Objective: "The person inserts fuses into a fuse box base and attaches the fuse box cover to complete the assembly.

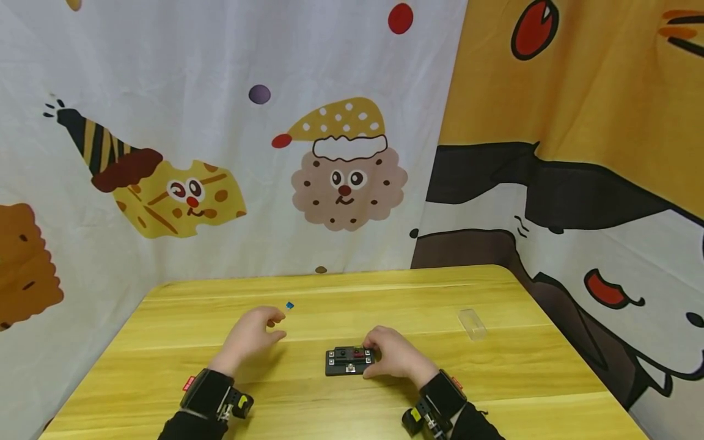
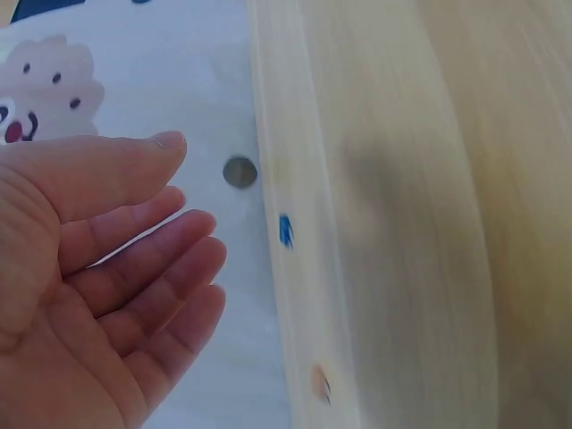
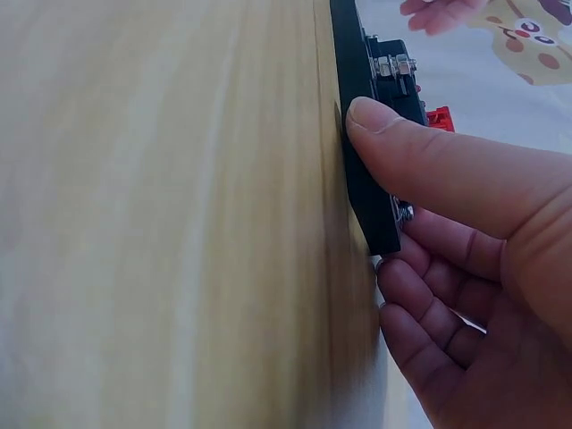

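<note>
A black fuse block (image 1: pixel 349 361) with metal bolts lies on the table in front of the person. The right hand (image 1: pixel 397 354) grips its right end, thumb along the near side and fingers on the far side. A red piece (image 3: pixel 440 119) sticks up from the block in the right wrist view. To the left, the left hand (image 1: pixel 249 336) hovers over the table with relaxed, parted fingers and nothing between them. A small blue piece (image 1: pixel 289 305) lies just beyond its fingertips. An orange piece (image 2: pixel 320 382) also lies on the table in the left wrist view.
A clear plastic box (image 1: pixel 472 324) stands toward the back right of the wooden table (image 1: pixel 495 391). Printed cloth (image 1: pixel 220 61) hangs behind and to the right of the table. Both wrists wear black camera straps.
</note>
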`<action>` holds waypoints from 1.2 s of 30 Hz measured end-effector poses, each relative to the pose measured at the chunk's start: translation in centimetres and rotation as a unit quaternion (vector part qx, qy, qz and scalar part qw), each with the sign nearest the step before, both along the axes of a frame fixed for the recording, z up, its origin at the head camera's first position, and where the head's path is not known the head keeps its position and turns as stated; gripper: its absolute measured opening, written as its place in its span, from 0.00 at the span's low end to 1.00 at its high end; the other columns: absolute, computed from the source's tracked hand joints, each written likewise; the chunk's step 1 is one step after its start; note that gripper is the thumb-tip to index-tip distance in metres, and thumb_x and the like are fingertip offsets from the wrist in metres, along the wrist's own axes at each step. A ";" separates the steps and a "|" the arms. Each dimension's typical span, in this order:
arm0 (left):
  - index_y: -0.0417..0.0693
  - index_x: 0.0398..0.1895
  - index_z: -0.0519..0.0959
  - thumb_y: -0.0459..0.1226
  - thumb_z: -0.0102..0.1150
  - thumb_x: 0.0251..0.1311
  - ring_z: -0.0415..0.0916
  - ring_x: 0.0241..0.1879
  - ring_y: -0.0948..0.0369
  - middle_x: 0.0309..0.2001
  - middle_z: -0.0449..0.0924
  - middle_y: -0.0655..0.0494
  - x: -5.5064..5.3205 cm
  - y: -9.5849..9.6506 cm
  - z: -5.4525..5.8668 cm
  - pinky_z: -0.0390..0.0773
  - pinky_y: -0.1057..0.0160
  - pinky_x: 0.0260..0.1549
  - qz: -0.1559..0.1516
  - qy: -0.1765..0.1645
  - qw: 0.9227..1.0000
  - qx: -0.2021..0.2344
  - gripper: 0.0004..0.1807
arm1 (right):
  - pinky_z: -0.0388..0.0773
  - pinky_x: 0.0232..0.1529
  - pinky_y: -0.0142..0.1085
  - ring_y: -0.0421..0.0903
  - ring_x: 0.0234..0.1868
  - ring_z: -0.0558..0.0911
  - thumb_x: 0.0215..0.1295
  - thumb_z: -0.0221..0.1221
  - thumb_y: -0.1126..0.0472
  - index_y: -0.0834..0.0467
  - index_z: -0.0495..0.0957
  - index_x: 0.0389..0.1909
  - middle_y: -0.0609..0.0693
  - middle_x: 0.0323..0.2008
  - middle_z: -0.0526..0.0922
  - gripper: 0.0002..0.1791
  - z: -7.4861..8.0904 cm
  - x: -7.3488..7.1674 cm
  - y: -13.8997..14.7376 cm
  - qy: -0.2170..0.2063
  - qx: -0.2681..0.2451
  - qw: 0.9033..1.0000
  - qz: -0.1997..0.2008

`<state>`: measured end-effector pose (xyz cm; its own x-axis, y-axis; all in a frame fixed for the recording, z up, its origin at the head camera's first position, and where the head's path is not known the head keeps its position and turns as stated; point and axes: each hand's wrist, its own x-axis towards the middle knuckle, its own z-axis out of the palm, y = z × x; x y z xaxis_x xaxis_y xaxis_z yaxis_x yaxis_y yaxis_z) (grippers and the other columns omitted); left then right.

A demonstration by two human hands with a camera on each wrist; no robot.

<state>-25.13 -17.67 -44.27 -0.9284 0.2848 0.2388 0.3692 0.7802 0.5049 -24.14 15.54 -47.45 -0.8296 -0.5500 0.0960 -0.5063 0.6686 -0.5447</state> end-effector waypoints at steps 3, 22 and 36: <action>0.36 0.47 0.82 0.31 0.70 0.54 0.80 0.42 0.48 0.43 0.82 0.45 -0.2 -1.2 -0.2 0.78 0.49 0.43 0.002 -0.004 1.000 0.006 0.16 | 0.74 0.46 0.40 0.41 0.39 0.74 0.44 0.79 0.54 0.57 0.79 0.41 0.44 0.39 0.75 0.25 0.0 0.0 0.0 0.001 0.001 1.000 0.001; 0.33 0.43 0.84 0.26 0.65 0.56 0.78 0.45 0.40 0.45 0.82 0.37 -2.9 -5.3 -1.5 0.77 0.44 0.44 0.046 -0.019 0.999 -0.011 0.11 | 0.73 0.46 0.40 0.41 0.39 0.73 0.44 0.79 0.53 0.55 0.80 0.41 0.43 0.39 0.76 0.25 -0.5 -0.3 0.1 -0.004 0.009 1.000 -0.005; 0.35 0.38 0.85 0.26 0.68 0.53 0.80 0.37 0.46 0.35 0.84 0.45 -4.5 -5.9 -2.5 0.78 0.46 0.40 0.074 -0.023 0.996 -0.040 0.08 | 0.74 0.46 0.41 0.41 0.38 0.73 0.43 0.79 0.53 0.56 0.80 0.41 0.43 0.39 0.75 0.25 -0.3 -0.2 0.1 -0.001 0.003 1.000 0.001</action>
<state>-29.60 -23.55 -46.78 -0.9711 0.1600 0.1773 0.2249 0.8625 0.4534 -24.38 15.64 -47.74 -0.8292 -0.5514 0.0913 -0.5061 0.6714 -0.5414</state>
